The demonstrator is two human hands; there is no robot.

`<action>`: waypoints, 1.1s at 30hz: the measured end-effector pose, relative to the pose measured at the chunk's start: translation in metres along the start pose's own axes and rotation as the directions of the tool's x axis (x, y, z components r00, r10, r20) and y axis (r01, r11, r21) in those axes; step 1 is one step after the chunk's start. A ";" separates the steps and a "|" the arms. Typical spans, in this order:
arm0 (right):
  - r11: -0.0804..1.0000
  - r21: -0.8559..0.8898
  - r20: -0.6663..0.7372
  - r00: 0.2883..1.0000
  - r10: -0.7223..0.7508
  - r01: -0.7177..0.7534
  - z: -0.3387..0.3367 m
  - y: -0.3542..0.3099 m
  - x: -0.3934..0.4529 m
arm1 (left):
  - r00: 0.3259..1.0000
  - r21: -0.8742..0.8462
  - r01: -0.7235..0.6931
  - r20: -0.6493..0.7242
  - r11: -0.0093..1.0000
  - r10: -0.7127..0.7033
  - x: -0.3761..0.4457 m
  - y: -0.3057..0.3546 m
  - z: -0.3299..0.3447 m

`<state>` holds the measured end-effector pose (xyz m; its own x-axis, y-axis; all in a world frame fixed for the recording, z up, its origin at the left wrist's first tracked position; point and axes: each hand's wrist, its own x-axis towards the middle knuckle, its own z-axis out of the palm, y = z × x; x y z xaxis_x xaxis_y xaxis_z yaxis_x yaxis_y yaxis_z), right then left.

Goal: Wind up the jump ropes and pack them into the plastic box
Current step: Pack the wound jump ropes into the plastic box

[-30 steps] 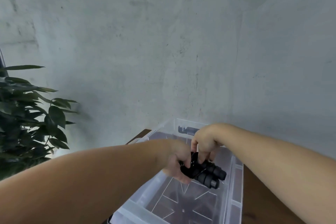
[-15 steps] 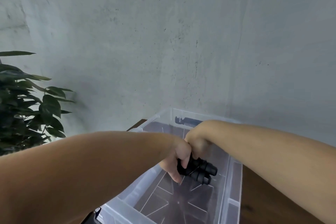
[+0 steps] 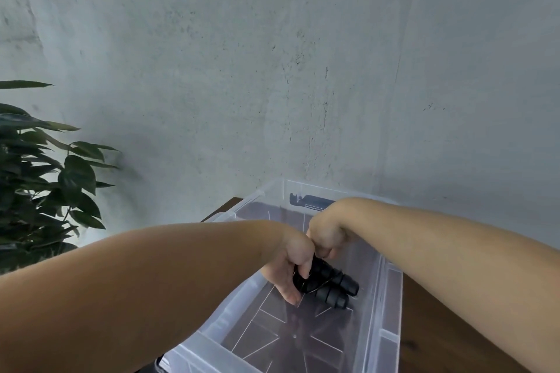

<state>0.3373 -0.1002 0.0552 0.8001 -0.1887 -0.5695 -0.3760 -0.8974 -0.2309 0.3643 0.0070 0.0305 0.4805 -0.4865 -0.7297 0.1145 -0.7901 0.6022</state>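
Note:
A wound black jump rope, its two ribbed handles side by side with cord wrapped round them, hangs inside the clear plastic box, just above its floor. My left hand grips the handles' left end, thumb over the top and fingers underneath. My right hand sits right against the left one, fingers curled down onto the upper end of the bundle. The exact grip of the right fingers is hidden behind the knuckles.
The box stands on a dark wooden table against a grey concrete wall. A leafy green plant stands at the left. A dark object peeks out at the box's near left corner.
Both hands have carried the rope bundle lower and slightly further into the box. The view has tilted a little.

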 end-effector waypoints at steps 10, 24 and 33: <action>0.986 0.168 -0.118 0.993 0.010 0.009 -0.009 -0.007 -0.021 | 0.988 -0.002 -0.115 -0.100 0.993 0.114 -0.027 0.018 -0.012; 0.719 0.565 -0.636 0.769 0.067 0.405 -0.013 0.001 -0.143 | 0.684 0.271 -0.567 -0.370 0.778 0.628 -0.141 0.043 0.015; 0.577 0.622 -0.751 0.612 0.247 0.529 0.026 0.038 -0.261 | 0.521 0.272 -0.740 -0.347 0.615 0.780 -0.205 0.058 0.110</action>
<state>0.1016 -0.0747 0.1746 0.7478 -0.6370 0.1868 -0.0840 -0.3700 -0.9252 0.1767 0.0198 0.1795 0.6411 -0.7403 0.2022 -0.5214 -0.2269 0.8226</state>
